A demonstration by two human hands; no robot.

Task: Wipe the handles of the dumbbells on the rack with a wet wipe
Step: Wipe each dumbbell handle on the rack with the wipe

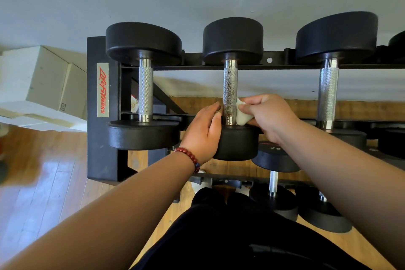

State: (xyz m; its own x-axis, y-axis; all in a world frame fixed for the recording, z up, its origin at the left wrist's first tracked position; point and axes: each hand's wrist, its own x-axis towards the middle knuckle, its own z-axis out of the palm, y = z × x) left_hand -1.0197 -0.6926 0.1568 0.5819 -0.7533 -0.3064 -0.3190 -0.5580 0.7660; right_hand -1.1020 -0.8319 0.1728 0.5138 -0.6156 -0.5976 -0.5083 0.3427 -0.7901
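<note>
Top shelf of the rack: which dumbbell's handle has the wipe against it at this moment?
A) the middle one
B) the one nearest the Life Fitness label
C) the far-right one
A: the right hand pinches the wet wipe against the handle of the middle dumbbell.

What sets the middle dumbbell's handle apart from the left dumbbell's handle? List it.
The middle handle looks dark and brown-speckled; the left handle is bright silver. The right hand presses the wet wipe against the middle handle; nothing touches the left handle. Both are knurled metal bars lying across the rack.
</note>
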